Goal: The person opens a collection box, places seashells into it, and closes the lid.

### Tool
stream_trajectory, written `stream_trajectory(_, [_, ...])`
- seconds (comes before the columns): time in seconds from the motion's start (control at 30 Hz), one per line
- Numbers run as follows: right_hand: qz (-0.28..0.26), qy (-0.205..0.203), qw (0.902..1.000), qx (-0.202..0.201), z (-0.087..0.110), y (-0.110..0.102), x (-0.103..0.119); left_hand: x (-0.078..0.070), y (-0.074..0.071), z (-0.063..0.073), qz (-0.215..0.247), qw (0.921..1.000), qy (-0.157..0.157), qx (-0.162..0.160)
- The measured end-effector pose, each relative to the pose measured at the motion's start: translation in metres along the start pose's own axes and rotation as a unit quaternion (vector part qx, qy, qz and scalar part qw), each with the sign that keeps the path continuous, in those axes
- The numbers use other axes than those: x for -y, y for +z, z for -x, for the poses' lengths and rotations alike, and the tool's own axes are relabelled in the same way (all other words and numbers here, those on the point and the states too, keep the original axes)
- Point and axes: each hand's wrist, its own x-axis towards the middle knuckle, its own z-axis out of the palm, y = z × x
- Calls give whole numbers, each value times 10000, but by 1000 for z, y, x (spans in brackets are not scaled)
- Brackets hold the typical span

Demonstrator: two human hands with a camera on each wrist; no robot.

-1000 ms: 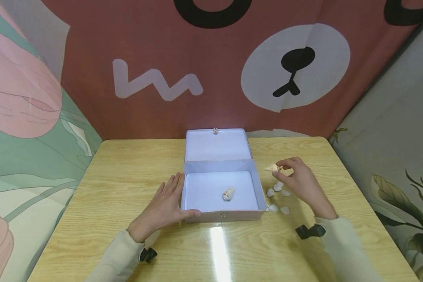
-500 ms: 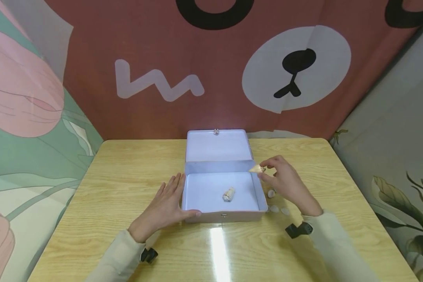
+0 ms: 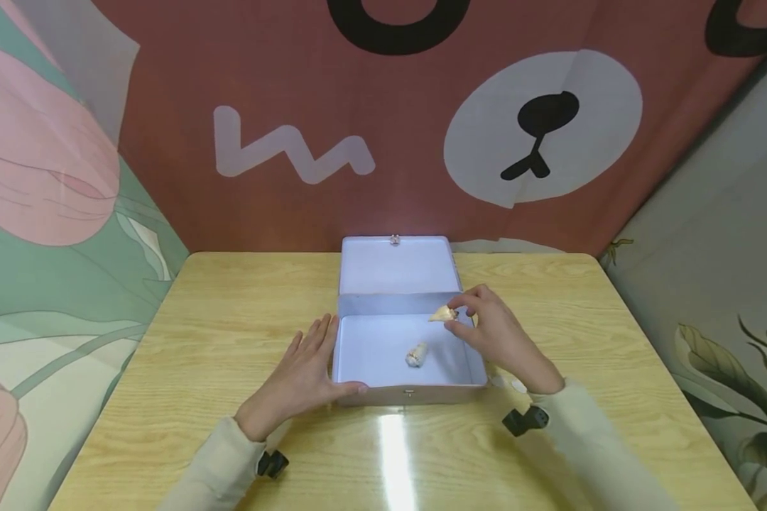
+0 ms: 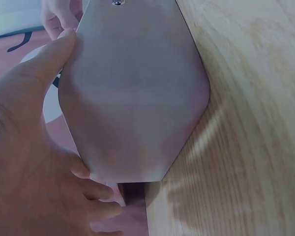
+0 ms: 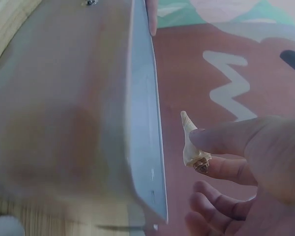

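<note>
A pale, pointed spiral seashell is pinched between the thumb and fingers of my right hand, over the right side of the box. The shell's tip points left in the head view. Below it stands a metal box with a white inside, its lid folded back. One knobbly seashell lies on the box floor. My left hand rests against the box's left front corner, fingers straight along the side and thumb on the front rim; the left wrist view shows it along the box wall.
Small white shells lie on the wooden table just right of the box, partly hidden by my right arm. A brown cloth with a cartoon face hangs behind the table's back edge.
My right hand has carried the pointed seashell leftward from above the small white shells to over the box. The left hand stays at the box corner.
</note>
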Motion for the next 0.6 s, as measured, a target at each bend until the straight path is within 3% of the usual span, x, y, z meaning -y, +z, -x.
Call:
stream_trajectory(0.17, [-76,106,9998,149,-3,8,9,-1,0,1,52,10000,-1,-9])
stream_trajectory(0.6, [-7,-134,9992,364,-8,27,28,3,2,-1,16,10000,8,-39])
